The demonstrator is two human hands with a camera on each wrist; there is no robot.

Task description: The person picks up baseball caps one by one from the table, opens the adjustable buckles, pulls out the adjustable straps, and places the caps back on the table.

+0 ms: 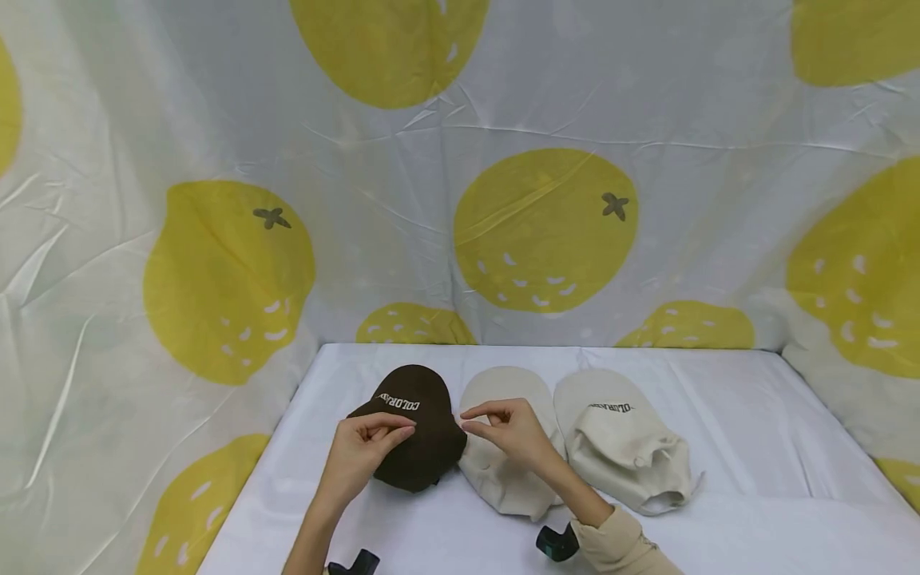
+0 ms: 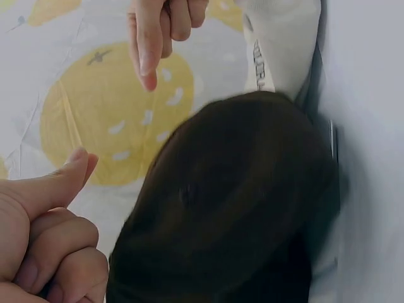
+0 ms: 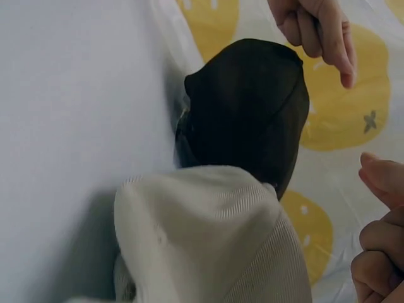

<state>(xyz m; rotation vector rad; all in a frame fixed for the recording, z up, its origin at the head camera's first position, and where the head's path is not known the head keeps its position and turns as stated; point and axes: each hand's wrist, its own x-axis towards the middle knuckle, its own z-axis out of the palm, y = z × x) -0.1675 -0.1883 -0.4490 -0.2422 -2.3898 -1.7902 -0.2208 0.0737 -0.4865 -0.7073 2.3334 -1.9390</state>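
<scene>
A dark brown baseball cap (image 1: 424,399) with white lettering lies at the left of the white-covered table. Over its left side is my left hand (image 1: 366,447), thumb and index fingertips brought together, other fingers curled; I see nothing between them. Beside the cap's right edge, my right hand (image 1: 513,435) has its thumb and index tips close together, also with nothing visible between. It hovers in front of a cream cap (image 1: 503,487), partly covering it. In the left wrist view the brown cap (image 2: 221,196) stands apart from both hands. The right wrist view shows the cream cap (image 3: 202,233) nearest the camera.
Another cream cap (image 1: 621,439) with dark lettering lies to the right, against the middle one. White cloth (image 1: 762,447) covers the table. A lemon-print curtain (image 1: 388,239) hangs behind and at the sides. Black devices (image 1: 557,543) sit at both wrists.
</scene>
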